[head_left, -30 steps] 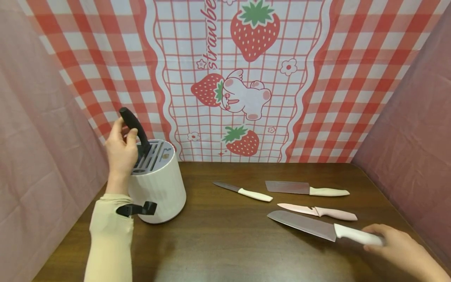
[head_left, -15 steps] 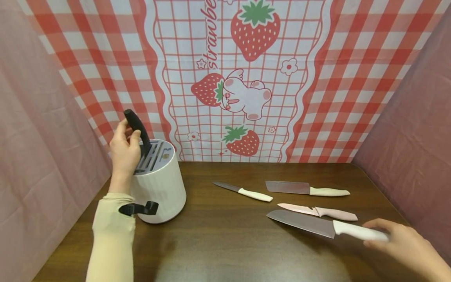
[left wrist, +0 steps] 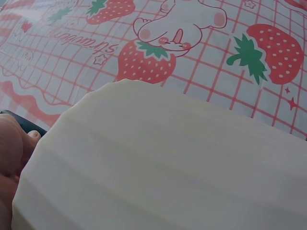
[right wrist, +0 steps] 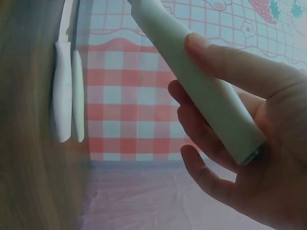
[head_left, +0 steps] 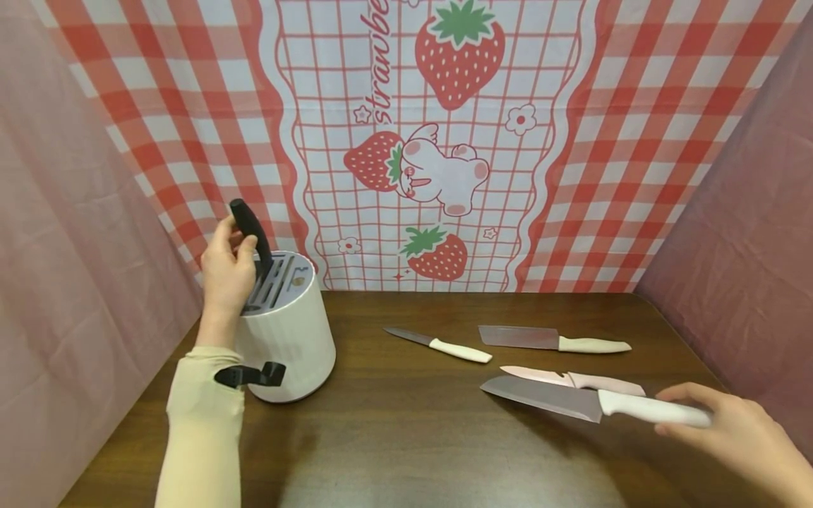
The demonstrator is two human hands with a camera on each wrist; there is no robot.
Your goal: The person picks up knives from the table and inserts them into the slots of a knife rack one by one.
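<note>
My left hand (head_left: 229, 271) grips a black handle (head_left: 250, 224) that rises from the slotted top of a white knife block (head_left: 295, 353). Whatever is below that handle is hidden in the block. In the left wrist view the block's ribbed wall (left wrist: 144, 158) fills most of the picture, with some fingers (left wrist: 12, 153) at its left. On the right, my right hand (head_left: 739, 423) holds a broad kitchen knife by its white handle (head_left: 654, 409), blade (head_left: 546, 396) pointing left above the table. The right wrist view shows thumb and fingers round that handle (right wrist: 206, 91).
Behind the held blade lies a pink knife (head_left: 603, 383). Farther back is a cleaver (head_left: 527, 337) with a cream handle. A small white-handled knife (head_left: 457, 351) rests nearer the block. A strawberry-patterned cloth (head_left: 444, 233) hangs behind the wooden table (head_left: 406, 430), with pink cloth at both sides.
My left hand and the black handle have shifted slightly right, the handle now standing steeper. The right hand has risen a little and moved slightly right with the kitchen knife.
</note>
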